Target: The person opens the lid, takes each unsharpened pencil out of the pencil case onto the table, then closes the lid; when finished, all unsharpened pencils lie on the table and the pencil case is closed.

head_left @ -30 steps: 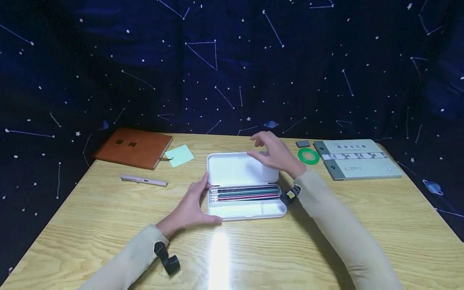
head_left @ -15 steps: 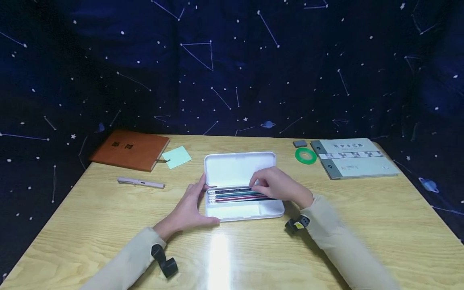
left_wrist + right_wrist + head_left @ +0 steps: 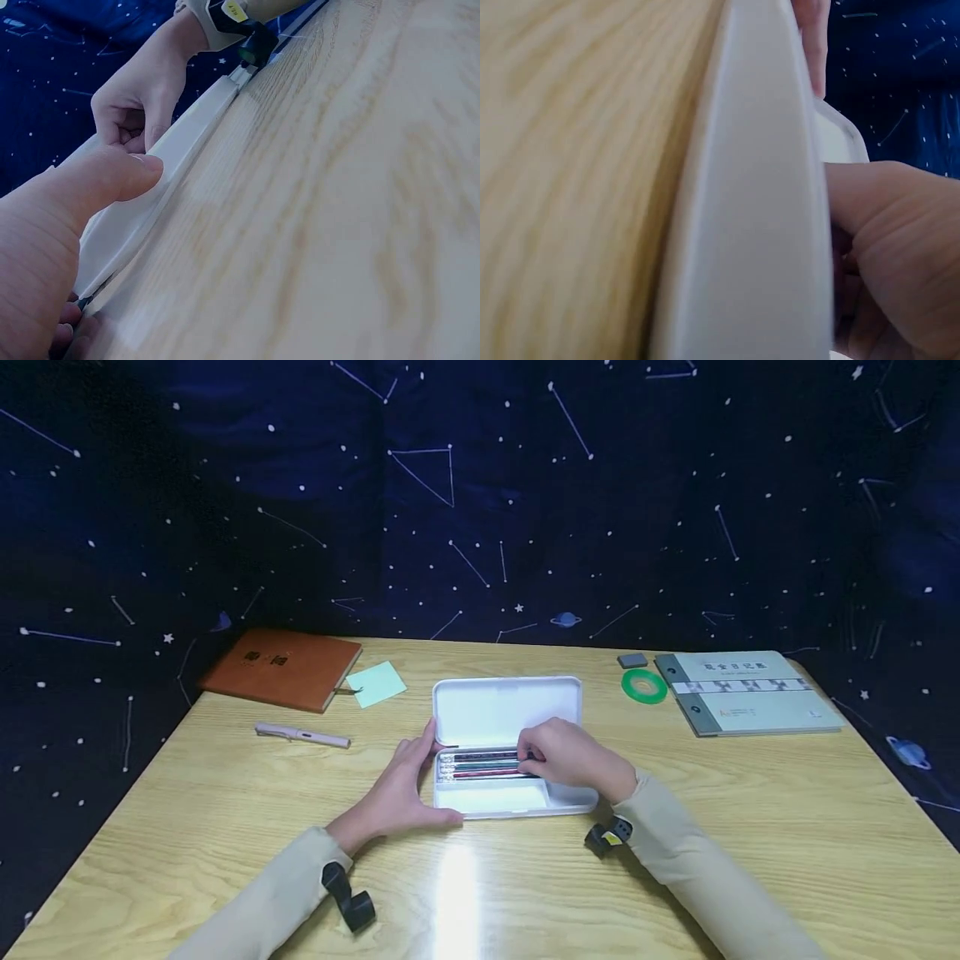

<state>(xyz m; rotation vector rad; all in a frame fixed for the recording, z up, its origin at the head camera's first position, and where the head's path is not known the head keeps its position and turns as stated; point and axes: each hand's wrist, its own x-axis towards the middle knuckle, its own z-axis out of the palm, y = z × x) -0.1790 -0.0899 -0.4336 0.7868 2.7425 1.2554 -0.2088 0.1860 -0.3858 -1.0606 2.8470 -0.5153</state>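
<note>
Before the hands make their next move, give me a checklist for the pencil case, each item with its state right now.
1. Lid folded back from the pencil case: ok.
2. Left grip on the pencil case: ok; thumb at its near edge, fingers by its far left side.
3. Right grip over the pencils: ok; it covers their right-hand part.
4. A pencil firmly pinched: cannot tell; the fingertips are hidden.
5. Visible parts of the pencils lying side by side in the pencil case: ok.
6. Pen clear of both grips: ok; it lies apart, to the left.
</note>
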